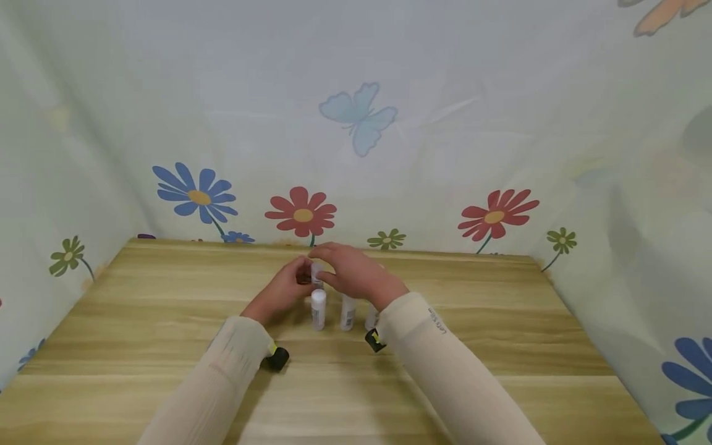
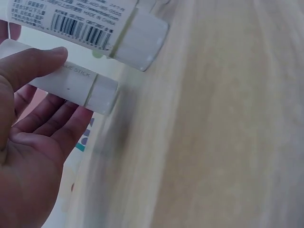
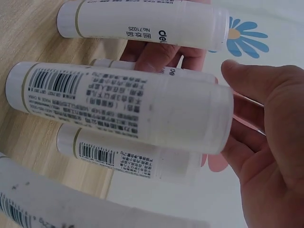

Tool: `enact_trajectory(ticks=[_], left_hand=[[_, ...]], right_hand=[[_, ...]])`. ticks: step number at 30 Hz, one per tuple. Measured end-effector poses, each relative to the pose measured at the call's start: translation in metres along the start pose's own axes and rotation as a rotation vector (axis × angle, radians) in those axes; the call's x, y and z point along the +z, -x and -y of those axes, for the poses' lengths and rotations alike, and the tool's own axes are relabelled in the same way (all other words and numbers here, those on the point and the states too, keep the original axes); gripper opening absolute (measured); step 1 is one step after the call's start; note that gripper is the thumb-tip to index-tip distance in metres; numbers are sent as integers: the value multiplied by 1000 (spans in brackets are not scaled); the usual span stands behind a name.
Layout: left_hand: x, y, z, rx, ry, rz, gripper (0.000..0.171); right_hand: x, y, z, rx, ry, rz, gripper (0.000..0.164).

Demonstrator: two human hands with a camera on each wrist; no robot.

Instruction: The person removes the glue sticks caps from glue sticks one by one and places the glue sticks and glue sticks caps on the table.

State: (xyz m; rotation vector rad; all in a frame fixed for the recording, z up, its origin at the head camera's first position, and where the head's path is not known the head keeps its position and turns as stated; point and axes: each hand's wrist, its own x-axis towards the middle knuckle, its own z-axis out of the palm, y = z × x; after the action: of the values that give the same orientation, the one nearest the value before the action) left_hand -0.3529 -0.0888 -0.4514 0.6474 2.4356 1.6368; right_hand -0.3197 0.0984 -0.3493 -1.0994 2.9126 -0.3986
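A white glue stick (image 2: 71,80) stands upright between the thumb and fingers of my left hand (image 1: 283,287). Its base is close to the tabletop in the left wrist view. My right hand (image 1: 356,272) reaches over from the right, its thumb (image 3: 232,71) and loosely bent fingers around the top end of that stick, with no grip showing. Nearer to me, a row of white glue sticks stands upright: one at the left (image 1: 318,309), one in the middle (image 1: 347,312) and one at the right (image 1: 371,316), partly covered by my right wrist. Another glue stick (image 3: 128,154) shows behind the near ones.
The sticks stand on a wood-grain table (image 1: 473,346). Behind it and at both sides hangs a pale curtain (image 1: 445,154) printed with flowers and butterflies. Each sleeve cuff has a small black wrist camera at it, the left one (image 1: 276,358) low over the table.
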Motion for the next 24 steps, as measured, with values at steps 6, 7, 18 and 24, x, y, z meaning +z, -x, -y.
enact_trajectory(ticks=[6, 7, 18, 24], left_hand=[[-1, 6, -10, 7, 13, -22, 40], [-2, 6, -11, 15, 20, -21, 42], [-7, 7, -21, 6, 44, -11, 42], [-12, 6, -34, 34, 40, -7, 40]], right_hand=[[-2, 0, 6, -30, 34, -4, 41], [-3, 0, 7, -34, 40, -9, 40], [-11, 3, 14, -40, 59, -82, 36], [-19, 5, 17, -74, 54, -173, 31]])
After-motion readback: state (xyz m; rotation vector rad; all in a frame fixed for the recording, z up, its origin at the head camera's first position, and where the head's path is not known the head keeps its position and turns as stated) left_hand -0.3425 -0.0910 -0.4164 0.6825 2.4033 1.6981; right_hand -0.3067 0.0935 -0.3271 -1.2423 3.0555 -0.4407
